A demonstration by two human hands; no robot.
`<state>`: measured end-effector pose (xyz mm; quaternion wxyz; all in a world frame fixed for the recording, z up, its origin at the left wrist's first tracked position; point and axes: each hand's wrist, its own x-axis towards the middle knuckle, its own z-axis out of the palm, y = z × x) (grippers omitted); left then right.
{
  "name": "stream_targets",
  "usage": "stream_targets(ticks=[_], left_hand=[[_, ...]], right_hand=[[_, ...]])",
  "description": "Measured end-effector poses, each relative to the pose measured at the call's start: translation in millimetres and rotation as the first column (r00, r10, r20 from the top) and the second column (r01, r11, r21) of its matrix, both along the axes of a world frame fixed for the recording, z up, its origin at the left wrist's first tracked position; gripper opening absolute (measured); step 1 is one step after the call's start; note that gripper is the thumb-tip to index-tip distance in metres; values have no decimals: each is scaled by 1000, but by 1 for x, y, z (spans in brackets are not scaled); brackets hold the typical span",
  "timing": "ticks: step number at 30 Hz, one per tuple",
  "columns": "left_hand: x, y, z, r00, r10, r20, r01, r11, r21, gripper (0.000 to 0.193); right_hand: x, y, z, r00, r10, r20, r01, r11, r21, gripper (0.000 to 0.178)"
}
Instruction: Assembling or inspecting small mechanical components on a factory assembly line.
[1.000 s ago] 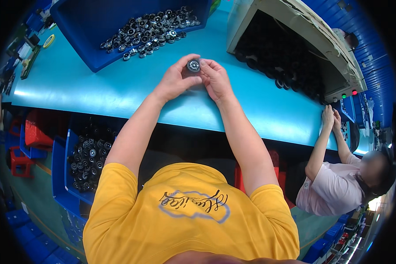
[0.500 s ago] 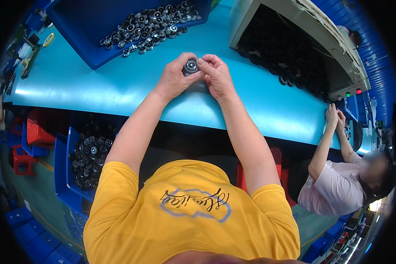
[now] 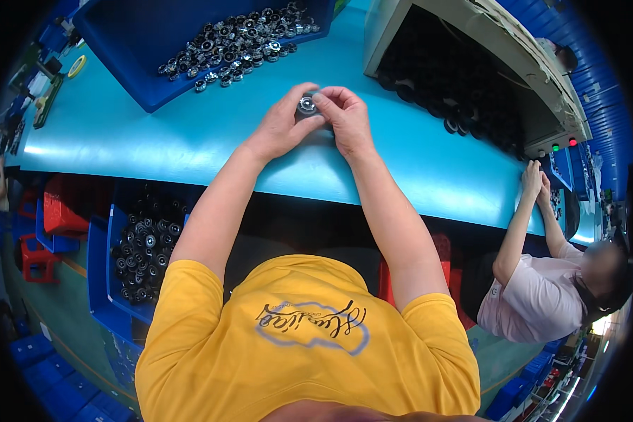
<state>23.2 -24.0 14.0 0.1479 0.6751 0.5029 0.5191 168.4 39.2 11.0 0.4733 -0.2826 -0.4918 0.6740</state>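
Observation:
Both my hands meet over the turquoise table around a small wheel [image 3: 307, 105] with a shiny silver hub and a dark rim. My left hand [image 3: 280, 128] curls about its left side, thumb below and fingers above. From the right, my right hand [image 3: 349, 124] pinches its upper edge between thumb and bent fingers. The wheel's hub faces up, and the fingers hide much of its rim. Beyond my hands, a pile of silver hubs [image 3: 235, 46] spills from the mouth of a blue bin [image 3: 130, 49] onto the table.
At the right, a cream box-shaped machine [image 3: 390, 28] holds many black rings [image 3: 454, 91], some spilling onto the table [image 3: 211, 151]. Below left, a blue crate [image 3: 112, 281] contains dark wheels [image 3: 144, 257]. A co-worker [image 3: 534, 295] sits at right, both hands at the table. Red stools [image 3: 39, 260] stand left.
The left fingers have shifted and loosened slightly around the wheel, while the right thumb has moved a little further over its hub. Both hands stay in nearly the same place.

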Motion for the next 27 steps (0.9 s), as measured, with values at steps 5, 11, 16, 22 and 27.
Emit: stream_targets(ticks=[5,11,16,22,27], left_hand=[[-10,0,9,822,-115,558,357,867,-347,44],[-11,3,9,652,-97,752,362,911,-197,40],[-5,5,4,742,-32,670,272,927,-257,40],[1,5,-3,842,27,540,149,948,-281,39],[4,6,-11,948,128,293,-56,968,-244,39]], right_hand=[[1,5,5,999,-42,-17,41,998,-54,24],[-3,-4,13,994,62,86,-63,998,11,27],[0,-1,12,985,58,163,-63,998,25,27],[-7,-1,5,983,-2,184,4,1000,-6,25],[-15,-5,-5,976,-113,185,102,993,64,21]])
